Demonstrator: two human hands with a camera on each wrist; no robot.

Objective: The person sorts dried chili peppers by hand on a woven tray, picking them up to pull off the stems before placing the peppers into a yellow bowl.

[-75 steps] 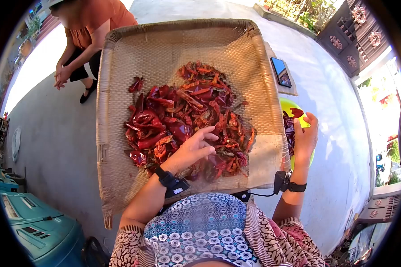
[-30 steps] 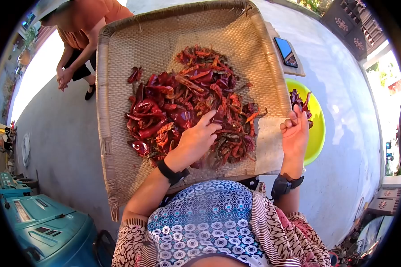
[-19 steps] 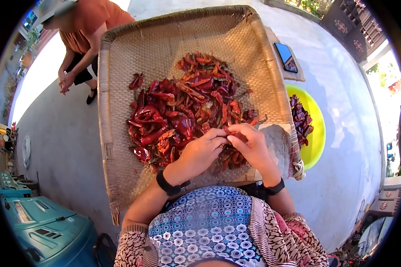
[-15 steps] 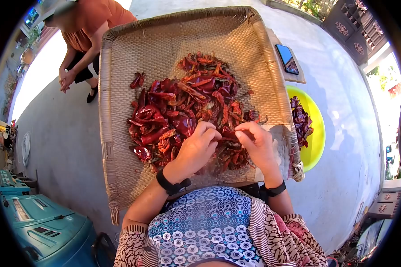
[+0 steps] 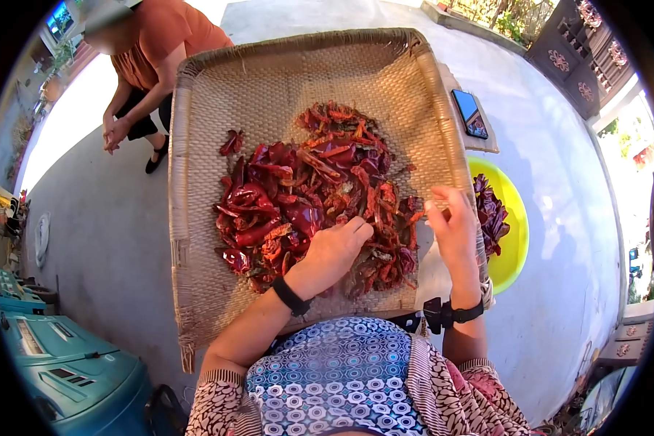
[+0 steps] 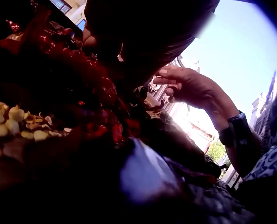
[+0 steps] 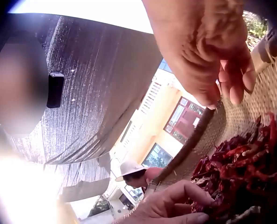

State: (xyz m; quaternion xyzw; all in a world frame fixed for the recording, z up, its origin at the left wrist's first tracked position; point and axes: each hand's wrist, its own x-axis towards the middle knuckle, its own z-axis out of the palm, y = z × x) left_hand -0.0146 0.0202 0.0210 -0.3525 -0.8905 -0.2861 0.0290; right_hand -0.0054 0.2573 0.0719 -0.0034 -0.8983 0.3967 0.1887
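Observation:
Dried red chillies (image 5: 251,211) lie heaped in a woven tray (image 5: 218,91). The left hand (image 5: 330,254) touches the heap's lower middle, its fingers bent; the right wrist view shows this hand (image 7: 171,203) with a gap between forefinger and thumb. Raised over the tray's right side is the right hand (image 5: 455,232), fingers loosely bent, with nothing visible between them. That hand (image 7: 208,51) hangs above the tray rim in the right wrist view. Pale seeds (image 6: 17,123) show beside dark red chillies (image 6: 94,81) in the left wrist view.
A yellow-green basin (image 5: 514,247) with dark red pieces (image 5: 490,218) stands right of the tray. A phone (image 5: 470,114) lies on a board beyond it. Someone in an orange top (image 5: 156,43) is at the upper left; a teal machine (image 5: 80,370) stands lower left.
The hands were together over the heap and have parted. The right hand has moved right and up; the left hand stays at the heap. The tray appears slightly lower in the head view.

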